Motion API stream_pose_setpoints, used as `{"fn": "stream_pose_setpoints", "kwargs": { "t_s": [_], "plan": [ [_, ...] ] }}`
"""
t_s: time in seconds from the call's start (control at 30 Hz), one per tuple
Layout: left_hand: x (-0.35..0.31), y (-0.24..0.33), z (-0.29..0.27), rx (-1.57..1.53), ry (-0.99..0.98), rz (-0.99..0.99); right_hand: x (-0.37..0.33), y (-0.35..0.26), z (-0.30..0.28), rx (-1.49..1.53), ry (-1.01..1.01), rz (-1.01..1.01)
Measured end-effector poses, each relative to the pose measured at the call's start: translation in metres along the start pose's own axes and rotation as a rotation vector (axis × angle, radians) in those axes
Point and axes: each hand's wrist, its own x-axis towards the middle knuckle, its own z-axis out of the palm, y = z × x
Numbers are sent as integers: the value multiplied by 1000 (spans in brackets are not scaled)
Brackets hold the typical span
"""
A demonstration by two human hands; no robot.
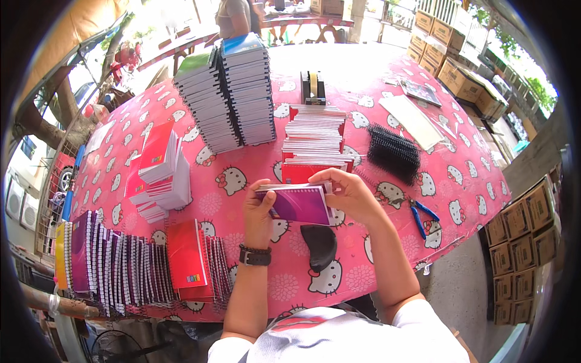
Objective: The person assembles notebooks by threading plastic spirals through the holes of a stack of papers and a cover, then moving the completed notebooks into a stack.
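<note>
A small purple notebook (296,204) is held up between my two hands over the pink table. A row of punched holes runs along its upper edge. My left hand (260,202) closes on its left end, thumb on the cover; a black watch (255,255) is on that wrist. Fingers of my right hand (345,192) grip the upper right corner. Just beyond lies a row of red-covered notebooks (315,142) with white pages. Below the held notebook rests a black curved object (318,247) whose kind I cannot make out. Blue-handled pliers (419,219) lie to the right.
Black binding coils (393,153) are piled at right. Tall notebook stacks (248,91) stand at the back, beside a tape dispenser (313,88). Red notebooks (158,157) are stacked at left; spiral-bound purple ones (121,260) line the near left edge. Cardboard boxes (523,242) stand beyond the table.
</note>
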Motion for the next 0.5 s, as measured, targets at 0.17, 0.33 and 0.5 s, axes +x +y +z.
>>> {"fn": "stream_pose_setpoints", "kwargs": {
  "t_s": [0.17, 0.33, 0.5],
  "plan": [
    [3, 9, 2, 405, 1, 84, 26, 28, -28, -391, -21, -175],
    [7, -4, 1, 355, -49, 15, 28, 54, -24, -434, 155, -204],
    [7, -7, -1, 364, -54, 64, 17, 70, -13, -500, 283, -240]
  ]
}}
